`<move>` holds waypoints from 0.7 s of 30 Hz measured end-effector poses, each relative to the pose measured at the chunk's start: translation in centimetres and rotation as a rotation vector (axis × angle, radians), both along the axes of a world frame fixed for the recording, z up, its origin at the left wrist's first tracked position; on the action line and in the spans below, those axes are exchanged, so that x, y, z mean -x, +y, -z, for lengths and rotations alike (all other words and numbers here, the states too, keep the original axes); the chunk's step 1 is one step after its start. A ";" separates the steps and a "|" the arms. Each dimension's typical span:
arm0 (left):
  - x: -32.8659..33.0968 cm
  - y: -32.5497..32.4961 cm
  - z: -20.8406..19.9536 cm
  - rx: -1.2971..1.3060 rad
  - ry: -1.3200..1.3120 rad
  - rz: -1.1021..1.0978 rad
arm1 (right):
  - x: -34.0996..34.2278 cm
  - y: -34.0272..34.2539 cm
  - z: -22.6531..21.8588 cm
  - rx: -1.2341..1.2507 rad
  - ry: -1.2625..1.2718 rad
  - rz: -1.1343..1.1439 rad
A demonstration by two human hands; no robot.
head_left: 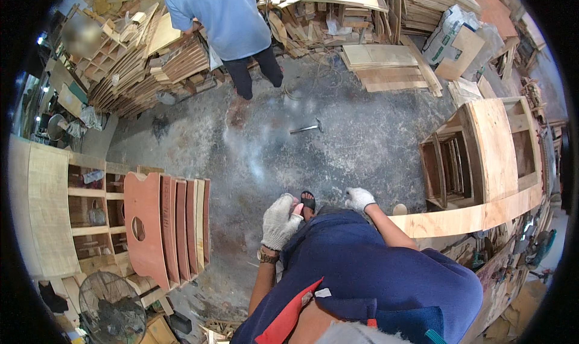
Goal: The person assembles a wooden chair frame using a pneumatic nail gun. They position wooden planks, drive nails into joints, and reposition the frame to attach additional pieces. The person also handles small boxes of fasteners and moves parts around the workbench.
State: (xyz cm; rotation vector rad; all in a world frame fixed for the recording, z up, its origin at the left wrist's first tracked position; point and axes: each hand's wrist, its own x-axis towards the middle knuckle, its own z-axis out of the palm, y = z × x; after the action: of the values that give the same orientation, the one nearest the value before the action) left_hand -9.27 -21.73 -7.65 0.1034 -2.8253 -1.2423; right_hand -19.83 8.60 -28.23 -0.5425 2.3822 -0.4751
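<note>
My left hand [281, 222] wears a white knit work glove with bare fingertips, and a watch [268, 255] sits on that wrist. Its fingers curl together in front of my body; whether anything small is inside them I cannot make out. On the other side, my right hand [359, 199], also gloved, hangs beside my dark blue clothing [386, 265] with fingers a little apart and nothing visible in them. A hammer [306, 128] lies on the concrete floor [283, 154] ahead of me, touched by neither hand. Below my hands shows my sandalled foot [308, 203].
Reddish shaped panels [145, 226] stand upright at left beside a wooden compartment frame [90, 211]. A wooden cabinet frame [497, 151] and long board [470, 220] are at right. Ahead, a person in a blue shirt [220, 21] stands near stacked wood. Flat boards [386, 66] lie far right.
</note>
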 end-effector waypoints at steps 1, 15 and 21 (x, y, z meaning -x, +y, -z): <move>1.7 -0.8 0.4 0.016 0.013 -0.012 | 1.7 -1.5 -0.6 0.005 0.018 0.041; 24.4 -11.5 3.1 -0.042 -0.005 0.130 | 19.3 -9.3 -2.4 0.033 0.043 0.299; 40.4 -14.5 -0.4 -0.008 0.058 0.356 | 24.6 -6.1 -3.2 -0.043 0.004 0.702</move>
State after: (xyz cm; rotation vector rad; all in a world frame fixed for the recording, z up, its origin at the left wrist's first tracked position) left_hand -49.70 -36.20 -7.23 -0.4470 -2.8718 -1.2877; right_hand -44.48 2.53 -25.00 0.3395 2.5341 -0.7129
